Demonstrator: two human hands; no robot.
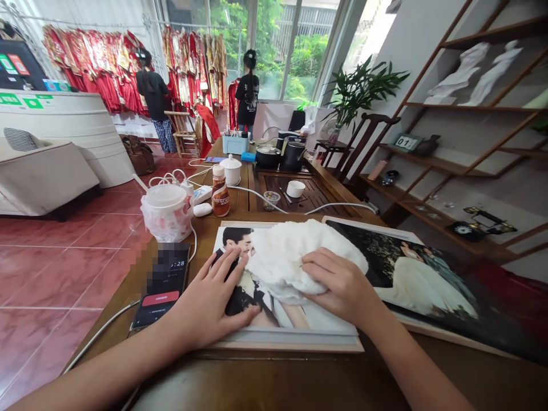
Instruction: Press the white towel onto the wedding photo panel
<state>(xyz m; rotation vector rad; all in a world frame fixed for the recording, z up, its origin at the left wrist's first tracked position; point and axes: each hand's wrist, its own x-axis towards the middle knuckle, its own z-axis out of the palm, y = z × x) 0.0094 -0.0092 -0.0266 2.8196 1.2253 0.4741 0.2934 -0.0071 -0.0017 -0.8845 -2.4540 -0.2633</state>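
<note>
A framed photo print [299, 326] lies on the wooden table in front of me, showing a dark-haired figure in a suit. My left hand [225, 291] rests flat on its left side with fingers spread. My right hand [338, 279] grips a fluffy white cloth [295, 245], fingers bent into it. The cloth is bunched on the print and hides much of its middle and upper right. Just right of it lies a second framed photo [411, 274] with a pale wedding gown on a dark ground.
Left of the print are a phone [160, 285] with a cable, a bag-wrapped tub [168, 211] and a brown bottle [220, 193]. Farther back stand a lidded white cup [231, 170], a small white bowl [295, 189] and a black pot [293, 154]. Two people stand by red garments [115, 74].
</note>
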